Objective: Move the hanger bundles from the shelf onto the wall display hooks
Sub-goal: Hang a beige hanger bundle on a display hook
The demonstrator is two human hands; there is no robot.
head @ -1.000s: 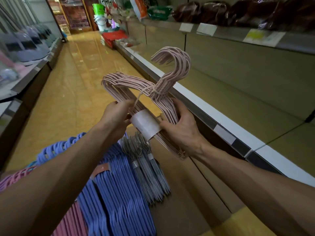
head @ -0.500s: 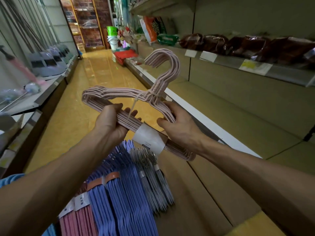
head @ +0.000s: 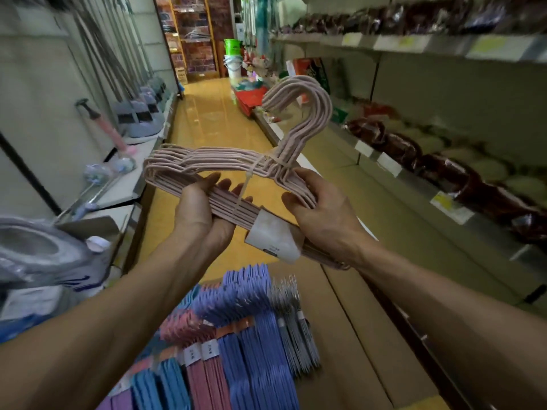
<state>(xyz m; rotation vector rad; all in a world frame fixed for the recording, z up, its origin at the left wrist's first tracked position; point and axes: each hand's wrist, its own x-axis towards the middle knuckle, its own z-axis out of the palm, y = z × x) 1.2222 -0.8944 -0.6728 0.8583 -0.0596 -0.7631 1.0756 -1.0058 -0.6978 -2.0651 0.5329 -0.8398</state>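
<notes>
Shop aisle between shelving: pink hanger bundle [head: 236,173] carried at chest height.
Left hand [head: 201,214] cups the bars from below; right hand [head: 322,217] grips the shoulder by the paper label [head: 273,235]. Long axis lies crosswise, hooks [head: 299,93] pointing up and away.
</notes>
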